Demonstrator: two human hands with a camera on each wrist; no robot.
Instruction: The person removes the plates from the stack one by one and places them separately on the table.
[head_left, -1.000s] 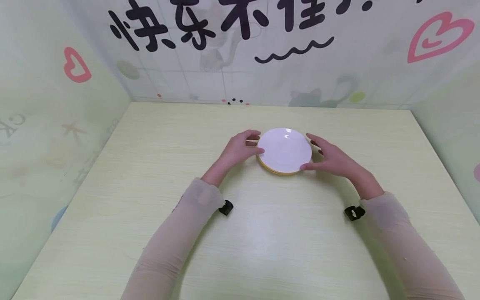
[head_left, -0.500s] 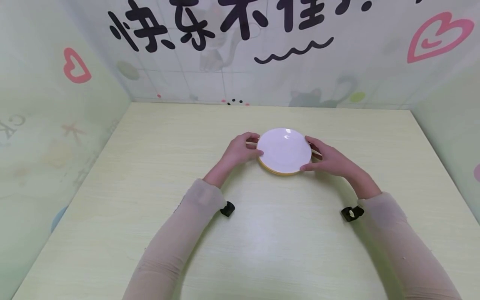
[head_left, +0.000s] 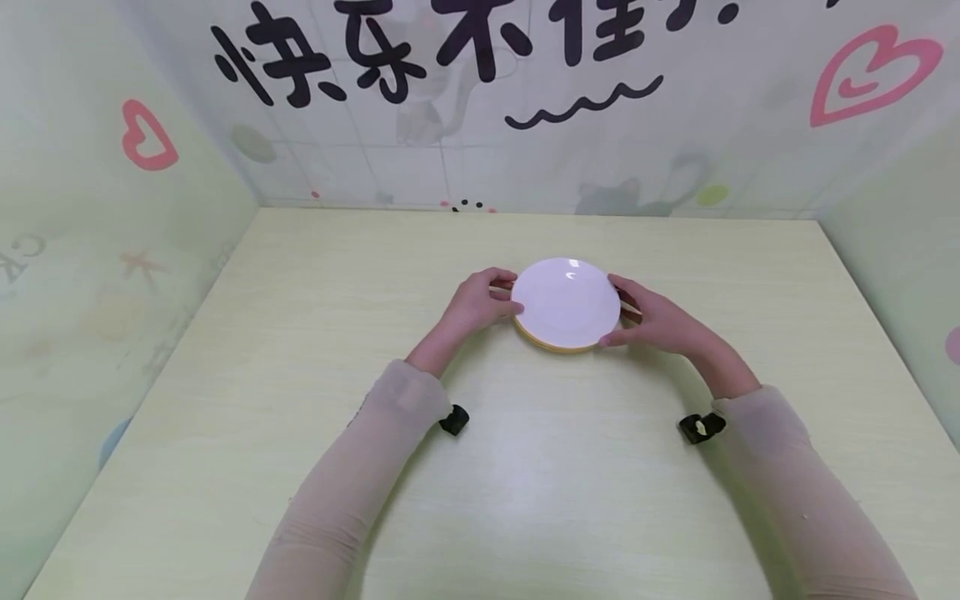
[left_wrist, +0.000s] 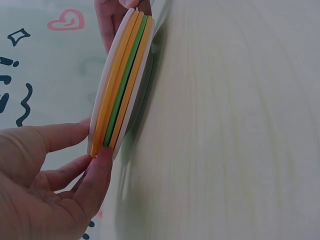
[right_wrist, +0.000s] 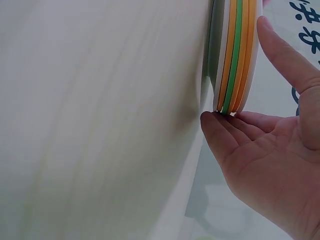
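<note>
So, head view: plate stack [head_left: 566, 307] sat at the tabletop [head_left: 555, 483], closer to its far edge than its near edge, slightly right of the far edge's middle. White top plate [head_left: 562, 292] lay face-up and glossy, with orange rims showing below it on the near side. Hands were apart, one per side: left hand [head_left: 477, 302] on the left rim, right hand [head_left: 654, 321] on the right. Couldn't tell if the stack bore on the tabletop or was just clear of it.

Left wrist view: stack edge-on. Orange layers, a green plate [left_wrist: 125, 82], another orange, then a white bottom plate. Left hand pinched the stack, thumb at the top plate, fingertips at the lower rims. Only the rim was held. Risk, as I read it: plates looked loose, so fingers catching only some rims could leave the bottom one behind or let it slide out.

Right wrist view: same color bands. Right hand was clamped on the stack too, thumb on the top plate's side, fingertips at the underside near the tabletop. Judgement: one side going higher would tilt the pile and shear plates sideways; a harder squeeze on smooth rims could make one slip.
</note>
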